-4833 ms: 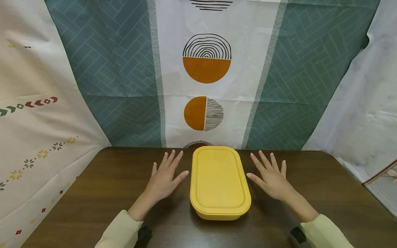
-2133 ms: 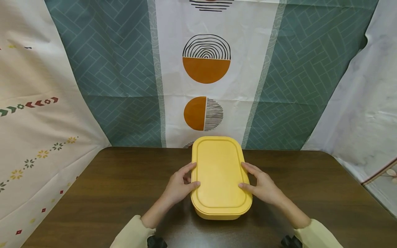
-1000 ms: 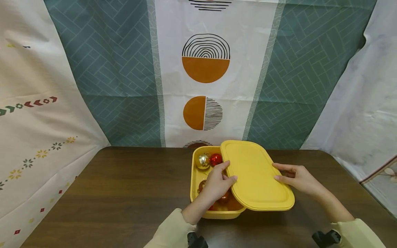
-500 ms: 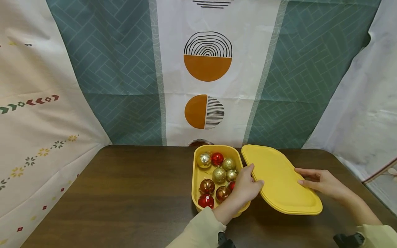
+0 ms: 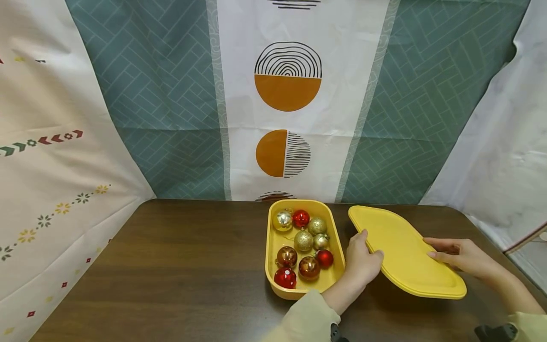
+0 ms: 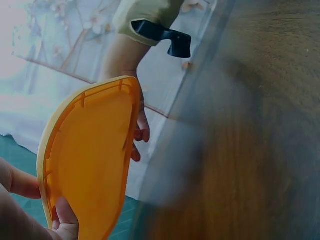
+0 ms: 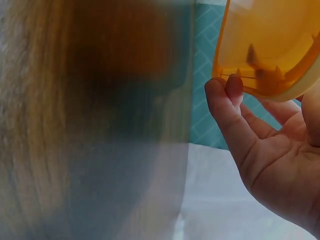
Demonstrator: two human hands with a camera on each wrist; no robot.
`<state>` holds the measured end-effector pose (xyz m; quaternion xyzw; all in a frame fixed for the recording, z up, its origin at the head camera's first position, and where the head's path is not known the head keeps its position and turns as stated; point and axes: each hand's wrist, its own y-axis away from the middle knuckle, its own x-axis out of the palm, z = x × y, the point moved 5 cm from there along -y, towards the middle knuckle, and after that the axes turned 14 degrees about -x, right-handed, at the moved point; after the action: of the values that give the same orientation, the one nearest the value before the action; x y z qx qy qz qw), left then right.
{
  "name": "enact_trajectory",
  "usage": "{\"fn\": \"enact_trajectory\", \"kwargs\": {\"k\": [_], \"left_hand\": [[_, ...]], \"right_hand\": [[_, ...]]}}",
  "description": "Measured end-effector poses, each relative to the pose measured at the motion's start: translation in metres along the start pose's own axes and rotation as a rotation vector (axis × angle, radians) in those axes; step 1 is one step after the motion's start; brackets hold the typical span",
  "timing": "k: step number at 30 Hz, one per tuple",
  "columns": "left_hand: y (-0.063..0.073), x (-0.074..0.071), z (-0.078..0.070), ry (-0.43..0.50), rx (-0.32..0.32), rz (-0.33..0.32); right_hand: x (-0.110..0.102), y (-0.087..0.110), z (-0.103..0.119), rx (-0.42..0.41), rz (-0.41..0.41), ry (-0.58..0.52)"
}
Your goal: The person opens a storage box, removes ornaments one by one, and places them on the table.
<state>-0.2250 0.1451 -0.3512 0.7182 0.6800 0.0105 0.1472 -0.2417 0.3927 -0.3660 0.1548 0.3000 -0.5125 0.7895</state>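
Between both hands a yellow lid (image 5: 406,251) hangs tilted over the table, to the right of its box. My left hand (image 5: 362,261) pinches its left edge, thumb on top and fingers beneath. At the opposite edge my right hand (image 5: 463,256) holds it the same way. Ribs along the lid's underside (image 6: 90,155) show in the left wrist view. The yellow box (image 5: 268,247) stands uncovered on the table. Inside lie several Christmas baubles: shiny red ones such as the red bauble (image 5: 285,278), copper ones (image 5: 309,268), and gold ones, some glittery (image 5: 303,241).
The dark brown wooden table (image 5: 171,266) spreads out left of the box and to the right under the lid. A patterned green and white cloth (image 5: 295,142) hangs behind its far edge. Pale cloths (image 5: 47,190) hang at both sides.
Earlier the lid covered the box with both hands beside it. The hands took hold of it, lifted it off and carried it right, and the baubles came into view.
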Motion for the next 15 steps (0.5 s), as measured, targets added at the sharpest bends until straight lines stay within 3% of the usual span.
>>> {"fn": "enact_trajectory", "kwargs": {"k": [7, 15], "left_hand": [[-0.003, 0.009, 0.008, -0.018, -0.009, -0.051], [-0.007, 0.015, 0.018, -0.050, -0.031, -0.055]], "right_hand": [[-0.001, 0.002, -0.005, -0.016, 0.014, 0.030], [0.003, 0.000, -0.006, -0.031, 0.020, 0.148]]}}
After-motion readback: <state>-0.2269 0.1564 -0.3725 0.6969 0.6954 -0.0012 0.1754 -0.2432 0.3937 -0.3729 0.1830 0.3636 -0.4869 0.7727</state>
